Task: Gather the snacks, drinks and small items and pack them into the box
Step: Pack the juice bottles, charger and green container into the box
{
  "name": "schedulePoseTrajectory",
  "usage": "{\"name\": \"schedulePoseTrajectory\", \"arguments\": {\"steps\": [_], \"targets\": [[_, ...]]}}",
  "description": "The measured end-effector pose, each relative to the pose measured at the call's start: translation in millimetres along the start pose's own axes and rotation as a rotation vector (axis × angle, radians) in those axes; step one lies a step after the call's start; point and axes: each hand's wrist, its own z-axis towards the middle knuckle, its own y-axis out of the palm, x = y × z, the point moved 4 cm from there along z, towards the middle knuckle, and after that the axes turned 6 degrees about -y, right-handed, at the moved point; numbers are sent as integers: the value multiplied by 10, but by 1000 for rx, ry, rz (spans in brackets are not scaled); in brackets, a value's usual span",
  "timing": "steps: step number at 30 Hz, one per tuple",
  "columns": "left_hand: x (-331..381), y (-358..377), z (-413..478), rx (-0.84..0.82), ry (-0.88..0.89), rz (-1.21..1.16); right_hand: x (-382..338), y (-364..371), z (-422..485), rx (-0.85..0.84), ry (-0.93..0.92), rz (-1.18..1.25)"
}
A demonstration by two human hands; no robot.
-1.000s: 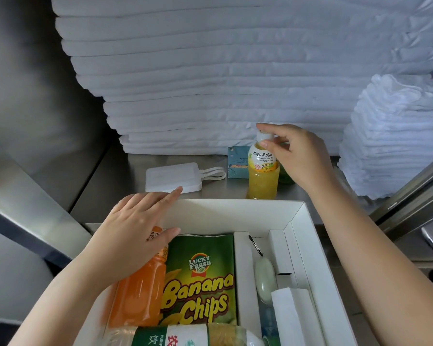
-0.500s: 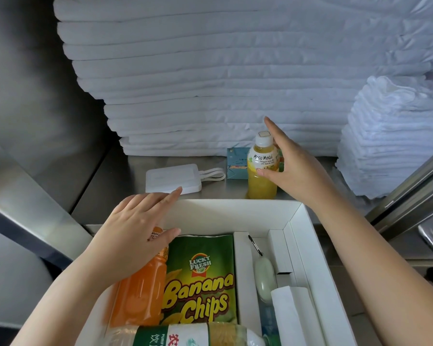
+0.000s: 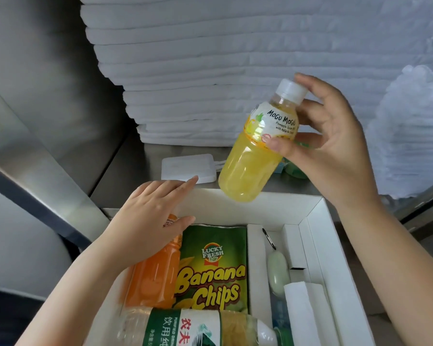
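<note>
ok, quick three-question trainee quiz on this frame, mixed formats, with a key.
1. Which hand grips the yellow bottle?
2. True or false: the yellow bottle stands upright on the counter.
3. The left hand rests on: A) banana chips bag, B) orange bottle, C) white pouch.

Key:
1. The right hand, which holds it tilted in the air by the far wall of the box.
2. False.
3. B.
</note>
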Motion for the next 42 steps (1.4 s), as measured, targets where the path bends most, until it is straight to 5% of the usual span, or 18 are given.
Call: {"name": "schedulePoseTrajectory", "arguments": {"steps": [7,14,23,30,42], "targets": [[18,-71,-30,25,-28,-174,150,459,-408,-330,215,78],[101,-249,-253,92,-16,-435,192,576,-537,-399,301,77],[146,-258,-432,7,5,-488,232,781,-825,-513,452,23],[177,-183,-518,-149,45,-268,419,813,-860,-496,631,-11],[200,-132,-492,-159,-12,-65,459,1061,-887,-444,831,290]]}}
